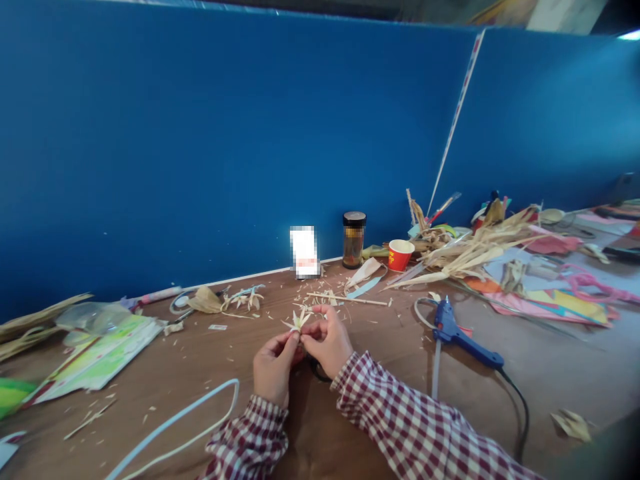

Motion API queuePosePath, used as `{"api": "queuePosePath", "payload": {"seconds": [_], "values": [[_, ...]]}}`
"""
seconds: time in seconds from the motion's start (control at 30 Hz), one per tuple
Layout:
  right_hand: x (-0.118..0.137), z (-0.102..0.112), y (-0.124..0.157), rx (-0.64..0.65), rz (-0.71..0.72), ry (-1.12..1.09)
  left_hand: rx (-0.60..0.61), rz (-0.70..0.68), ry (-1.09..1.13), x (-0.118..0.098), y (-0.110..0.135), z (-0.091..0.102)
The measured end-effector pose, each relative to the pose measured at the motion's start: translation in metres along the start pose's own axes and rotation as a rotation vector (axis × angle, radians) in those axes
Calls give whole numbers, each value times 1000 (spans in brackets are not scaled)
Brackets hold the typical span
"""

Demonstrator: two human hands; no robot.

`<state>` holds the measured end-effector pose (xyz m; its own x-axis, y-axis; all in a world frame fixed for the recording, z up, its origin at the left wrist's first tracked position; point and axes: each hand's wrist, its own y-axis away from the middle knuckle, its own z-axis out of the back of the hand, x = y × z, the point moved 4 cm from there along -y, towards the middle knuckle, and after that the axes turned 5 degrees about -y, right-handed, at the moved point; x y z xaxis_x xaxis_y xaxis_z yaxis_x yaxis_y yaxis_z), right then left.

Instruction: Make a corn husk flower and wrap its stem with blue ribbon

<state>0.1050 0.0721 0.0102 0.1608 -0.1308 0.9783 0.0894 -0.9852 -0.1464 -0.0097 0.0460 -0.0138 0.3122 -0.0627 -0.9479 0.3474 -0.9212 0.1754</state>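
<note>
A small pale flower of pointed corn-husk petals stands upright between my fingertips, low over the brown table. My left hand pinches its base between thumb and forefinger. From the other side, my right hand closes thumb and fingers against the same base, with its forefinger raised and bent. A black curved object shows partly under my right hand, too hidden to name. Husk scraps and a thin stick lie just beyond the flower.
A blue glue gun with a dark cord lies right. Behind stand a lidded jar, a red paper cup and a blurred white item. Dried husks heap at right; a white cable loops front left. A blue partition closes the back.
</note>
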Motion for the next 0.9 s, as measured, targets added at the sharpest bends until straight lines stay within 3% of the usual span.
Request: {"api": "queuePosePath", "payload": {"seconds": [0.27, 0.63, 0.9], "values": [[3, 4, 0, -25, -27, 44, -10, -65, -107, 1, -3, 5], [-5, 5, -3, 2, -94, -73, 13, -105, -137, -1, -1, 4], [-8, 2, -4, 31, -222, -236, 11, -130, -159, -2, 0, 4]]}}
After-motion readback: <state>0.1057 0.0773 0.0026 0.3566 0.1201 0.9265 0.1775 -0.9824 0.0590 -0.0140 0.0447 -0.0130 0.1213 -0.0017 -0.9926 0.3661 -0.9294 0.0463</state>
